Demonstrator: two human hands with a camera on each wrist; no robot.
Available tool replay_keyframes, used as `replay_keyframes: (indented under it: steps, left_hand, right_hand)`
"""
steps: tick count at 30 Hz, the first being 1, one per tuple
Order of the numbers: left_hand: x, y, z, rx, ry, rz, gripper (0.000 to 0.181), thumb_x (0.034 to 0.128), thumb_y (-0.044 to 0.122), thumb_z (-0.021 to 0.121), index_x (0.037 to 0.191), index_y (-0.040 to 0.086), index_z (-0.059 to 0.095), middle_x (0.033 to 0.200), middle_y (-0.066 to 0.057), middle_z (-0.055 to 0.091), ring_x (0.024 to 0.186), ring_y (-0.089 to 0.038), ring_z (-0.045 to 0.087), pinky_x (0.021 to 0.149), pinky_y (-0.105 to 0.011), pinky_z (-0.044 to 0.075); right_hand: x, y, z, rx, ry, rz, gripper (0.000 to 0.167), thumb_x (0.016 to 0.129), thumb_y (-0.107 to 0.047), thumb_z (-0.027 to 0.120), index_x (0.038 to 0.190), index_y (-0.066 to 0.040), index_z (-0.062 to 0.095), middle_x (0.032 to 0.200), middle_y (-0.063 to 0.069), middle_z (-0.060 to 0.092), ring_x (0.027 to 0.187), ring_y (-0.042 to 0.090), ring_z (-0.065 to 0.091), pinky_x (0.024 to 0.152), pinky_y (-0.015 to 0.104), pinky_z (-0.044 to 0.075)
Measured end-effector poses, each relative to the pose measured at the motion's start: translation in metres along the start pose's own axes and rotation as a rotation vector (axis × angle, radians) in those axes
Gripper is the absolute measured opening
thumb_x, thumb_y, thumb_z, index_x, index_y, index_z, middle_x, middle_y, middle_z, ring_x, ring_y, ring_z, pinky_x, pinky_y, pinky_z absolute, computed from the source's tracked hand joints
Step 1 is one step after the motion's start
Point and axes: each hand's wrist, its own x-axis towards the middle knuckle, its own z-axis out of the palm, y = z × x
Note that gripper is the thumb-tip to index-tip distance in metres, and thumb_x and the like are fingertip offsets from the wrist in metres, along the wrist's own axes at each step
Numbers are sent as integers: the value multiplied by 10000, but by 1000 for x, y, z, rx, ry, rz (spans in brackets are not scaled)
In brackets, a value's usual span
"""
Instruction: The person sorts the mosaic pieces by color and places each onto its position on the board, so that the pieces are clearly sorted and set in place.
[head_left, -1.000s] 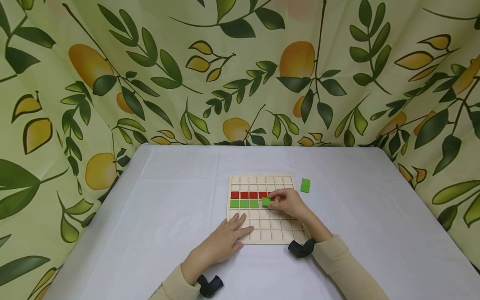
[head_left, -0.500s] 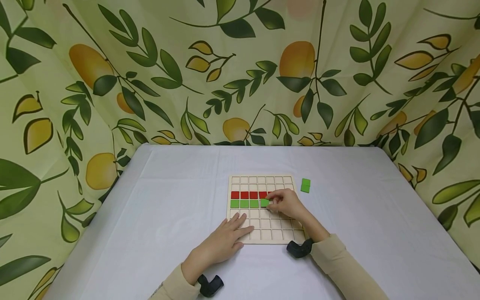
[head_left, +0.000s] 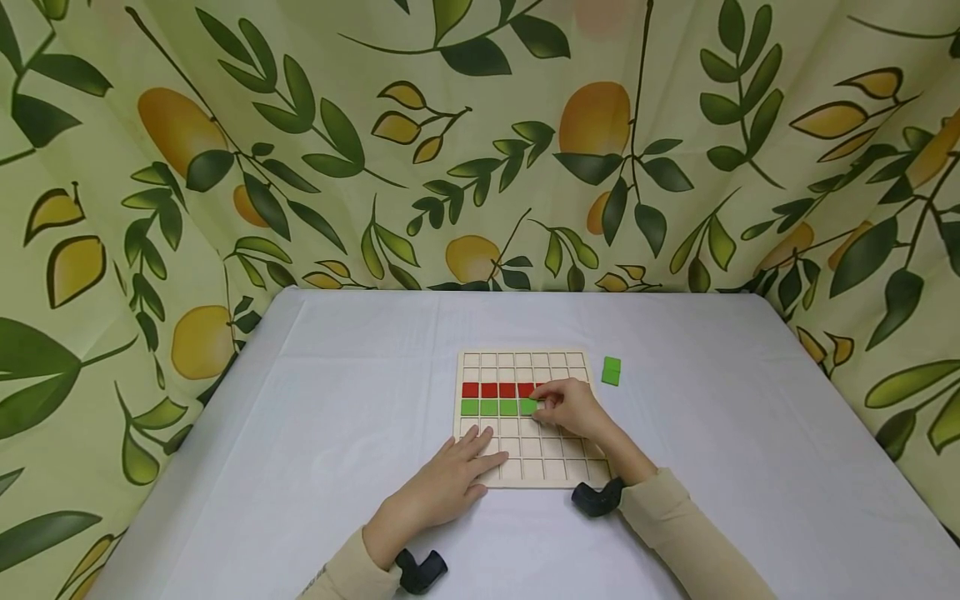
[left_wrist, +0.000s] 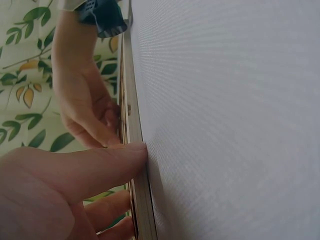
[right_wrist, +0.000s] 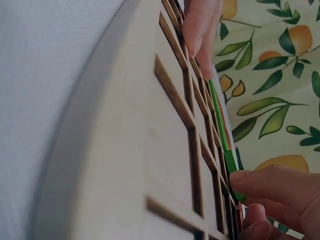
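A wooden grid board (head_left: 551,473) lies on the table, a row of red tiles (head_left: 489,390) across it and a row of green tiles (head_left: 489,407) just below. My right hand (head_left: 576,406) holds the right edge of the rightmost green tile (head_left: 528,407) between thumb and fingers; this tile lies level with its row. In the right wrist view the thumb touches that tile's (right_wrist: 231,162) edge. Fingers spread, my left hand (head_left: 444,483) rests on the board's lower left corner, its thumb (left_wrist: 127,155) against the front edge. My right hand hides the right end of both rows.
Two loose green tiles (head_left: 611,372) lie on the white cloth (head_left: 337,400) to the right of the board. A black wrist-worn device (head_left: 597,497) hangs at the right cuff, another black device (head_left: 422,572) at the left. A leaf-patterned curtain (head_left: 480,167) stands behind the table.
The green tile in my right hand has moved slightly left and down, from tilted over the board to flat in line with its row. The left hand has stayed put.
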Motion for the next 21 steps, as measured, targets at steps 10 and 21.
replay_keyframes:
  steps: [10,21]
  left_hand:
    - [-1,2,-1,-28,-12,-22,482,954,216,572,1426,239,481,1589,-102,320,1495,-307,272,1184,-544,292]
    - [-1,1,-1,-5,-2,-9,481,954,218,572,1426,230,482,1584,-110,327,1491,-311,279,1176,-544,308]
  right_hand:
    - [1,0,2,-9,2,30,239,751,-54,780,979,-2,732,627,-23,493,604,112,439,516,173,339]
    - [1,1,2,6,13,17,240,756,-44,777,987,6,732,621,-13,509,586,111,439,503,177,347]
